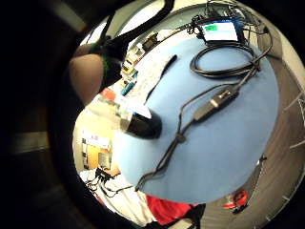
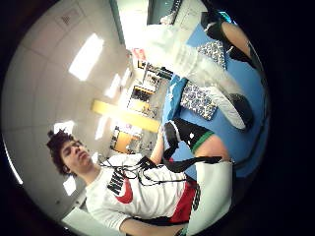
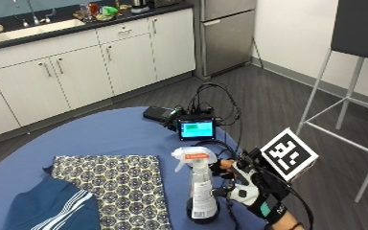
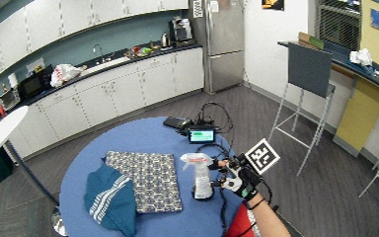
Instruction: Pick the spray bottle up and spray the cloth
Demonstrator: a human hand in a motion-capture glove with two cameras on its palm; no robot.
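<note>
- Outside view: the bottle (image 3: 201, 191) stands upright on the blue table (image 3: 107, 134), lower middle of the frame, long axis straight up and down, dark base on the tabletop.
- Its white trigger head with the orange label is at the top, and the nozzle points toward the left of the frame, out over the patterned cloth (image 3: 117, 187).
- The cloth lies flat just left of the bottle, close but not touching as far as I can see. A teal striped towel (image 3: 50, 208) overlaps its lower left corner.
- The gloved right hand (image 3: 247, 187) sits just right of the bottle at about mid-height, fingers reaching toward it. Can't really tell if they've wrapped around it or are only beside it; the hand looks loosely spread, nothing clearly pinched.
- Little-finger palm view shows the bottle (image 1: 128, 119) close to the palm, dark base on the blue surface.
- Behind the bottle, upper middle of the frame, there's a small screen (image 3: 197, 129) glowing green with cables (image 3: 219, 108) looping around it.
</note>
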